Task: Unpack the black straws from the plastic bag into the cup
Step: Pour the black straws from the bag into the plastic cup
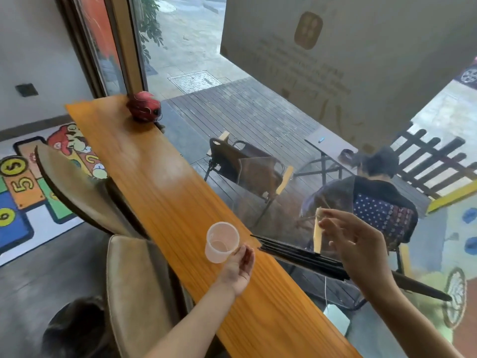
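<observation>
A clear plastic cup (222, 241) stands upright on the orange wooden counter (154, 182), and I see nothing inside it. My left hand (240, 267) is just to its right, fingers loosely curled, thumb at the cup's wall without gripping it. My right hand (361, 249) is raised over the counter's window edge and holds the near end of a bundle of black straws (296, 254), which points left towards the cup. I cannot make out a clear bag around the straws.
The counter runs along a large window (258, 112). A red round object (144, 106) sits at its far end. Padded chair backs (134, 288) stand close on the left. Outside the glass are chairs and a seated person (374, 192).
</observation>
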